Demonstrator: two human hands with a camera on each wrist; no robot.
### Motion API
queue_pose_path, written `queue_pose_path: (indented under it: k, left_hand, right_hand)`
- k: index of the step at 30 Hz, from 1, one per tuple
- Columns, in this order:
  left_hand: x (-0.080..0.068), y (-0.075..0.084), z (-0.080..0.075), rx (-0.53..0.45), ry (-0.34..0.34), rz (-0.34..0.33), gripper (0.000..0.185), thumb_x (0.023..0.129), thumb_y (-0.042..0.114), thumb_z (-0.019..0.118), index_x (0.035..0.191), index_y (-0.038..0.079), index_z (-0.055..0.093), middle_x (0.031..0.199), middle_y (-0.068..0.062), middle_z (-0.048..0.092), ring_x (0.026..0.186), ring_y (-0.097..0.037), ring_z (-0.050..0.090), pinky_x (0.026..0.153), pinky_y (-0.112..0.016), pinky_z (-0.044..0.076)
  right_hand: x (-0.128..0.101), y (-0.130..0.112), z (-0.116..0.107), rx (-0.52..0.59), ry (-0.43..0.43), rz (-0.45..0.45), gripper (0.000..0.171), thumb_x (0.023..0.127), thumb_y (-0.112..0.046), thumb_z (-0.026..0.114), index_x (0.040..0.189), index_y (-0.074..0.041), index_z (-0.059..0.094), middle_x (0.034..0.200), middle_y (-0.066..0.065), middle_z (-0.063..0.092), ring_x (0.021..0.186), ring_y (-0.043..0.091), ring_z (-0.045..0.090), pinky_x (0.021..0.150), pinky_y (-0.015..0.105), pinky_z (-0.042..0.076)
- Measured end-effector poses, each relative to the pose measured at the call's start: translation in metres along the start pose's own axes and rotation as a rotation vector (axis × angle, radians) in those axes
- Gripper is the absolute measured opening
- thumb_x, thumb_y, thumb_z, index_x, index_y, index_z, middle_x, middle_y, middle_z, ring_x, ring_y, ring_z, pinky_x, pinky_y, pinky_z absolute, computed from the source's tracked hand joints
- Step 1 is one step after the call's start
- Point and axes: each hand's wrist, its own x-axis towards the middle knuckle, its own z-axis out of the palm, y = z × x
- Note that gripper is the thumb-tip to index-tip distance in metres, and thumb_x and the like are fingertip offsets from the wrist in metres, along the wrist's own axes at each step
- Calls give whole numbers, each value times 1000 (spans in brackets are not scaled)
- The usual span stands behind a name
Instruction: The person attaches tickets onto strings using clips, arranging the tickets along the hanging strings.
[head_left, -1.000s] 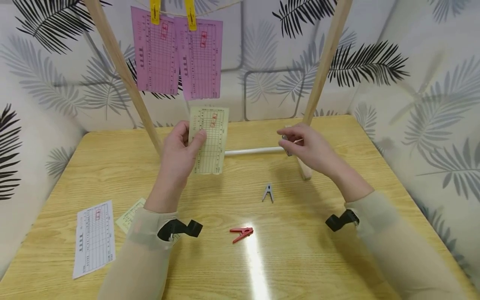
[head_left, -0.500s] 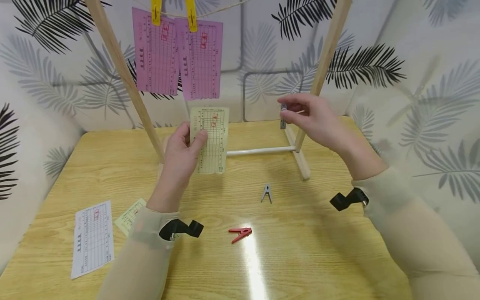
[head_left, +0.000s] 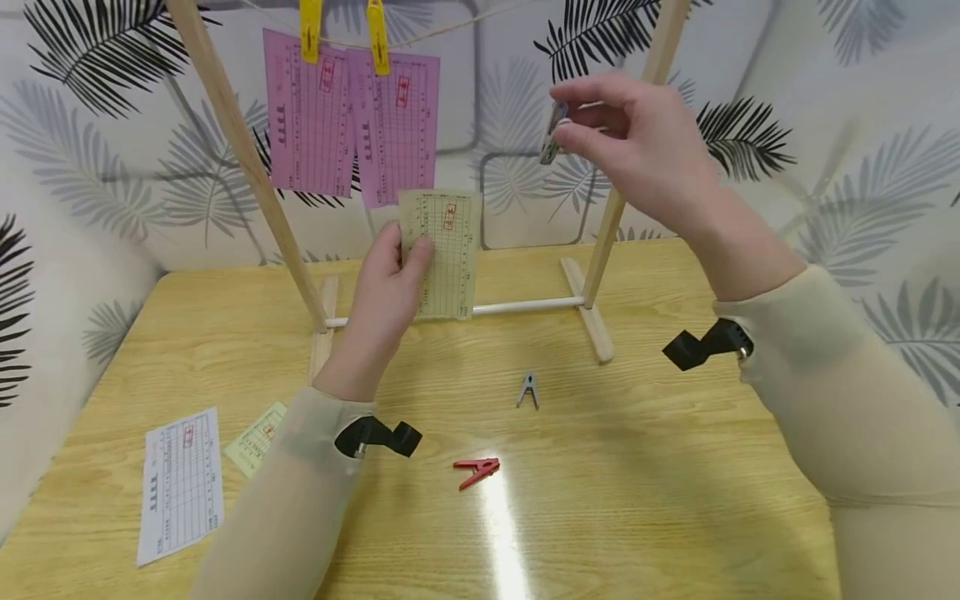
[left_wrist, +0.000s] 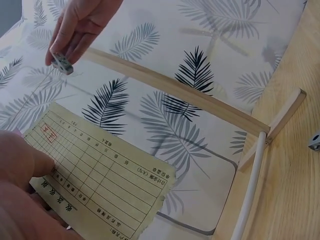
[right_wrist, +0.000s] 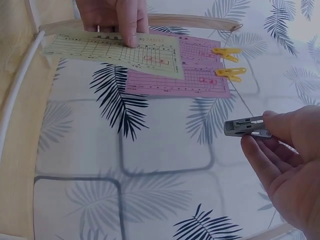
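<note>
Nearest on the desk point(head_left: 637, 467) lie a white slip point(head_left: 181, 485) at the left edge, a pale green slip point(head_left: 255, 438) partly under the left sleeve, and a red peg point(head_left: 476, 471) in the glare. A little further back a grey peg point(head_left: 528, 390) rests apart from the red one. Above these, the left hand point(head_left: 390, 287) pinches a yellow-green slip point(head_left: 447, 252) by its left edge, thumb on the front and fingers behind, holding it upright in front of the wooden rack point(head_left: 596, 321) and its white crossbar point(head_left: 517, 307). Higher and to the right, the right hand point(head_left: 637, 142) is closed on a grey clip point(head_left: 551, 133), squeezed between thumb and fingertips, raised near the rack's right post. Furthest back, two pink slips point(head_left: 348, 121) hang side by side on a string from two yellow pegs point(head_left: 341, 29), against the leaf-patterned wall point(head_left: 90, 167).
</note>
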Motion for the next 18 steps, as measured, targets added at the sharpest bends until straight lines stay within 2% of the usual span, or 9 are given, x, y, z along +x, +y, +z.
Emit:
queue_pose_path:
  k: [7,13,18]
  left_hand:
    - [15,6,14,-73,40,54,25,115,12,59,137,0,61,127,-13,74,108,-26,73,92,-42,63]
    - [22,11,25,-134,36,85,30,115,11,58,142,-1,61,133,-14,73,115,-25,73,97,-39,61]
    - [29,13,33,-184,38,70,29,116,10,57,142,-1,62,135,-15,73,118,-27,72,98,-41,60]
  right_hand:
    - [18,-27,-9,-23,66,-118,39,109,-12,72,148,-9,69,136,5,68,124,14,70,109,26,53]
    - [35,-52,-13,-70,75,-191,39,110,-11,69,149,-7,67,139,6,69,125,13,67,110,24,51]
    - [49,-63,-15,-178,88,-194,42,112,-18,66,153,-10,61,143,5,66,130,12,65,112,20,48]
